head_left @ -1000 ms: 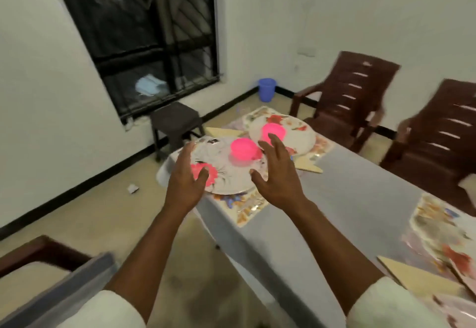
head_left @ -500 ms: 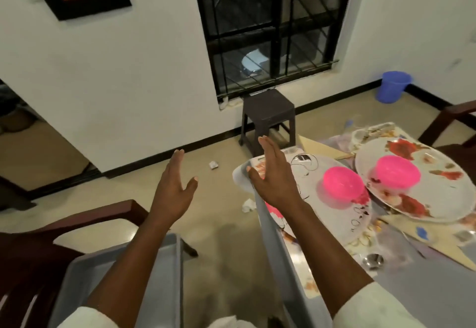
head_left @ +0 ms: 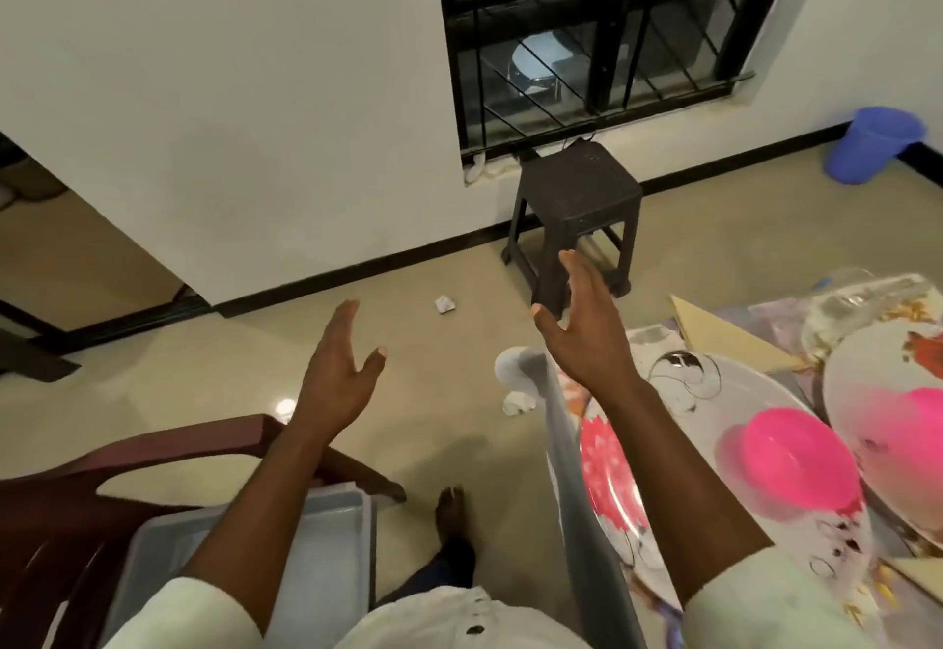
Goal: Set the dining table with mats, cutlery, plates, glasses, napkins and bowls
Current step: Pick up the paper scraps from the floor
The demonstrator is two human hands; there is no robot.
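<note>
Both hands are raised in the air with fingers straight and hold nothing. My left hand (head_left: 341, 368) hangs over the floor, left of the table. My right hand (head_left: 587, 329) is above the table's near left corner. On the grey table (head_left: 571, 444) lies a flowered plate (head_left: 678, 449) with a pink bowl (head_left: 798, 465) on it. A second plate (head_left: 867, 378) at the right edge carries another pink bowl (head_left: 926, 411). Patterned mats (head_left: 658, 342) lie under the plates. A clear glass (head_left: 847, 301) stands behind the right plate.
A grey tray (head_left: 326, 536) rests on a brown plastic chair (head_left: 168, 459) at lower left. A dark stool (head_left: 576, 209) stands under the barred window. A blue bucket (head_left: 877, 143) sits in the far corner. Crumpled paper (head_left: 445, 303) lies on the floor. My foot (head_left: 451, 516) shows below.
My view has swung left, from the table toward the chair and tray. Both hands moved left with it, away from the plates, and stayed empty.
</note>
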